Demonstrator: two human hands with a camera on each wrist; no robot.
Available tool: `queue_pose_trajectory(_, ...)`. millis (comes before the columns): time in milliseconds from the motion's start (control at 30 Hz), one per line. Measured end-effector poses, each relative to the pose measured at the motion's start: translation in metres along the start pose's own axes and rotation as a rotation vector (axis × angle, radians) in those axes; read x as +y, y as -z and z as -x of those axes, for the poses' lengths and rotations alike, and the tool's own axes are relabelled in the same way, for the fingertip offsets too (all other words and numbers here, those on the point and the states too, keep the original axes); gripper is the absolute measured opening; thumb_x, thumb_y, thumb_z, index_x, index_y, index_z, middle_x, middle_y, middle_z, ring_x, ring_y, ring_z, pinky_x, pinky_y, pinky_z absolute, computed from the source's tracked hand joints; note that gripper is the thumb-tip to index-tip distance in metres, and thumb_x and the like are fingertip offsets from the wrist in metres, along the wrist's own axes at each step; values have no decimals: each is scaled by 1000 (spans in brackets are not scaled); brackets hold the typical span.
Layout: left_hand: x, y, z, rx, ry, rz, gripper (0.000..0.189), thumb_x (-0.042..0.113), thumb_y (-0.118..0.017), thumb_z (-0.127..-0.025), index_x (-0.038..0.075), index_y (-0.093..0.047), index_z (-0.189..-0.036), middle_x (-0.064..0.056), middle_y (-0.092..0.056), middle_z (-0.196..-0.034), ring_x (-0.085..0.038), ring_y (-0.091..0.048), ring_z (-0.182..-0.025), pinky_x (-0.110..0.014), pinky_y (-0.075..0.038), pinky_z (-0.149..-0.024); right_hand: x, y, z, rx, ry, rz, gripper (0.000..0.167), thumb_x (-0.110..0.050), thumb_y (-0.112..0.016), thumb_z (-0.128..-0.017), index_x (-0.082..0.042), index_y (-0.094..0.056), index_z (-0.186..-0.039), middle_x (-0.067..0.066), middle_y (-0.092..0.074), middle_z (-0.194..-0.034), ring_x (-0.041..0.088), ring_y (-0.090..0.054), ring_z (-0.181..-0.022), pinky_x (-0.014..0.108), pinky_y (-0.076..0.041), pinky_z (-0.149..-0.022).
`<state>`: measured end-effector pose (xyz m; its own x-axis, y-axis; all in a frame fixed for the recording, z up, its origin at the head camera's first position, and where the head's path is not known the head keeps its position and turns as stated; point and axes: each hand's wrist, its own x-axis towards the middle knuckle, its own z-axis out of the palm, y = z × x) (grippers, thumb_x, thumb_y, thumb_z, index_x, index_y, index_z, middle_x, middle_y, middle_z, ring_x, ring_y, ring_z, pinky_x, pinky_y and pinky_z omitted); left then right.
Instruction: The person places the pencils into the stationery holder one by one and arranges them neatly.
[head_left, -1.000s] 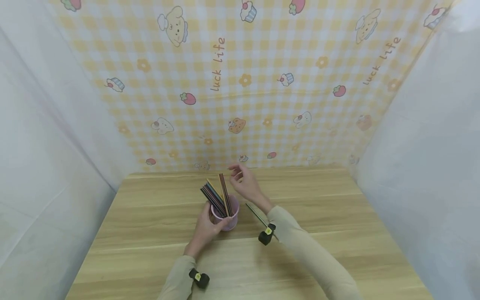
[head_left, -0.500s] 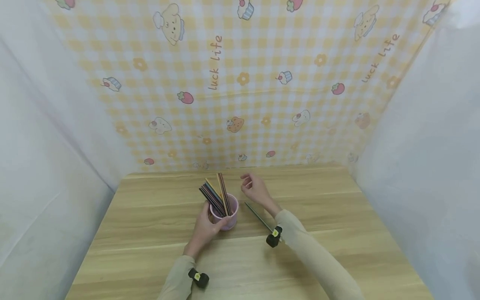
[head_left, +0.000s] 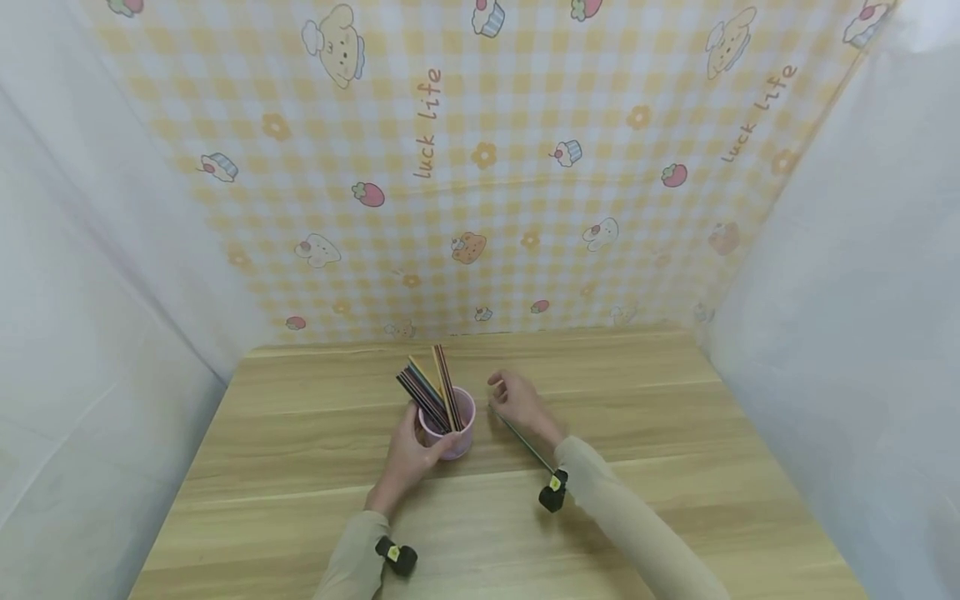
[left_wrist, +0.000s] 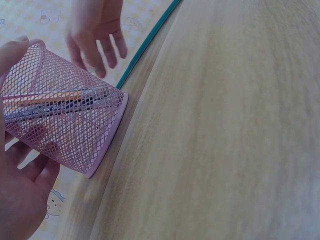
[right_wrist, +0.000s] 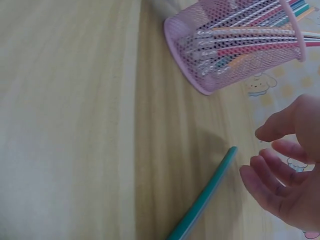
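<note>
A pink mesh pen holder (head_left: 461, 443) stands upright on the wooden table, with a bundle of colored pencils (head_left: 422, 390) leaning out toward the back left. My left hand (head_left: 407, 460) grips the holder from its left side, thumb at the front near the rim and fingers round the far wall, seen through the mesh in the left wrist view. To the holder's right lies a single green pencil (right_wrist: 204, 196), slanting on the tabletop. My right hand (head_left: 519, 403) hovers at the pencil's far end, fingers loosely bent and nothing between them; a gap shows between fingertips and pencil in the right wrist view.
Behind the wooden table (head_left: 300, 467) hangs a yellow checked cloth (head_left: 525, 200) with cartoon prints. White sheets close off the left (head_left: 112, 333) and right (head_left: 840, 333) sides. A small black camera is strapped to each wrist.
My right hand has moved away from the pencils in the holder, rightward and then nearer to me, over the green pencil's end. The left hand keeps its grip on the holder.
</note>
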<state>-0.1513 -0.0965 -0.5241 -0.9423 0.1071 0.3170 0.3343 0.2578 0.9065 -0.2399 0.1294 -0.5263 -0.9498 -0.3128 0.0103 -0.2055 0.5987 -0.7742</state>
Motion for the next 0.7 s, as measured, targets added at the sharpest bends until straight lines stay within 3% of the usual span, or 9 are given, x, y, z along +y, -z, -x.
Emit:
queue_pose_trajectory(267,-2,-1,0,5,-21,-16,76,9,-85,-80,-8,-44,-143,-27,-61,-133,-40,-60,-124,-56,-50,-107,11,-6,8,-55,-17,223,50,6,-70,-74,0,-61,-122,18,-70,-106,32,-66,-99,46,-60,-87)
queue_pose_trajectory(500,-5,0,0,-2,-10,-3,76,9,-84,-81,-7,-44,-143,-27,-60,-133,-40,-60,-125,-50,-52,-106,13,-6,19,-64,-38,243,45,7,-70,-78,-3,-63,-121,20,-70,-112,36,-66,-106,51,-59,-92)
queue_pose_trajectory(700,-4,0,0,-7,0,9,79,9,-84,-81,-7,-42,-145,-27,-59,-135,-40,-59,-126,-52,-50,-107,14,-1,29,-82,-24,317,48,7,-68,-77,-3,-61,-124,9,-65,-95,23,-61,-86,37,-56,-74)
